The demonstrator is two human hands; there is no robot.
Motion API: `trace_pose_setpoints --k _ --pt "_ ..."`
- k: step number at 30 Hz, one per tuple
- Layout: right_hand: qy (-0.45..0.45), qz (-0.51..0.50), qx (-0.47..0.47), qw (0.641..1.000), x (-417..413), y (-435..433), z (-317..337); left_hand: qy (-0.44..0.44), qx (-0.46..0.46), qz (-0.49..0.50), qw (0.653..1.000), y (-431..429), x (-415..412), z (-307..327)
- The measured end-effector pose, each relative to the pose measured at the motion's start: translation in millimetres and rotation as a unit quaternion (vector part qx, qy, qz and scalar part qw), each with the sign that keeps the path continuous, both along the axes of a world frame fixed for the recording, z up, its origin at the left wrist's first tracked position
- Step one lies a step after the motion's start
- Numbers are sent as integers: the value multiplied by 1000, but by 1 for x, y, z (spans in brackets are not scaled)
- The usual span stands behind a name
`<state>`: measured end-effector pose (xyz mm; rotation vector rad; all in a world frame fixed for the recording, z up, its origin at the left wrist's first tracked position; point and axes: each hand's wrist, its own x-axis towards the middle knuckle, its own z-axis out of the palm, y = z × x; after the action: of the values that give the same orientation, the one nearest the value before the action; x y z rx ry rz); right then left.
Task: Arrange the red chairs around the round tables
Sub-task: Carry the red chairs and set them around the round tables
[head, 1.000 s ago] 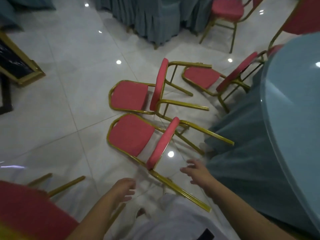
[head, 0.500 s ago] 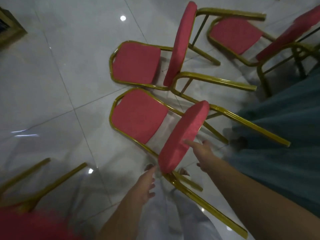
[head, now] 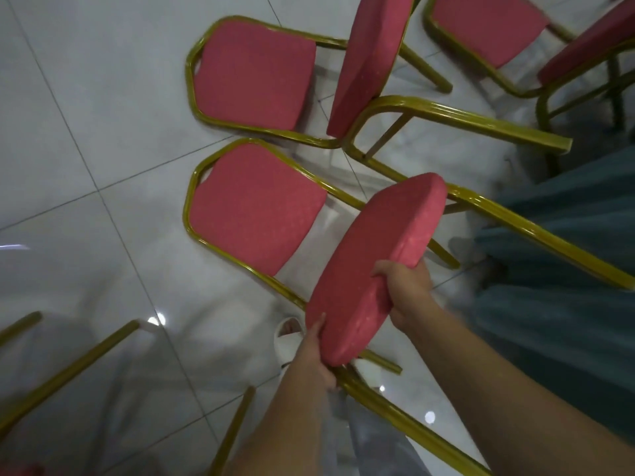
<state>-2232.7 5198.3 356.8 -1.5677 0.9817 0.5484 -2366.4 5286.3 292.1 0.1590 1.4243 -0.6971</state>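
A red chair (head: pixel 254 214) with a gold frame lies on its back on the white tiled floor just in front of me, its legs pointing right. My right hand (head: pixel 407 286) grips the right edge of its red seat cushion (head: pixel 374 266). My left hand (head: pixel 314 352) holds the cushion's lower left edge by the gold frame. A second red chair (head: pixel 254 73) lies the same way just beyond it. A third red chair (head: pixel 488 25) lies at the top right. The round table's teal cloth (head: pixel 563 290) hangs at the right.
Gold legs of another chair (head: pixel 68 372) reach in from the lower left, with one more leg (head: pixel 233 431) near my left arm. My white shoe (head: pixel 290 341) stands under the held cushion. Open tiled floor (head: pixel 86 132) lies to the left.
Both hands have reached the near chair's seat cushion and taken hold of it. The view has closed in on the fallen chairs.
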Motion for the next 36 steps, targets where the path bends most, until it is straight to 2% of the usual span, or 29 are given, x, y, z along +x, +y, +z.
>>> trace_pose_setpoints --k 4,9,13,17,20,24,28,31,33,34,36 --pt "-9 42 5 999 -9 39 11 -20 61 96 993 22 -24 4" --pt "-34 55 60 996 -13 49 32 -64 148 161 974 24 -42 35" --pt "-46 72 130 988 -20 10 66 -67 234 190 951 -13 -52 76" --pt "-44 87 203 974 -16 -68 92 -83 307 155 935 -80 -60 108" --pt "-7 110 224 968 -13 -147 101 -92 328 110 934 -146 -63 122" --pt "56 99 208 971 -10 -257 94 -99 337 -8 936 -232 -63 122" --pt "77 120 138 980 -10 -342 87 -145 264 -155 941 -288 -74 111" --pt "7 146 -50 988 -25 -369 97 -187 202 -339 900 -269 -89 114" --pt "-24 155 -157 975 -36 -367 118 -178 202 -399 877 -229 -98 130" --pt "-40 152 -159 975 -42 -361 135 -162 230 -427 859 -205 -102 140" --pt "-67 145 -84 984 -58 -339 179 -132 293 -431 844 -150 -116 164"
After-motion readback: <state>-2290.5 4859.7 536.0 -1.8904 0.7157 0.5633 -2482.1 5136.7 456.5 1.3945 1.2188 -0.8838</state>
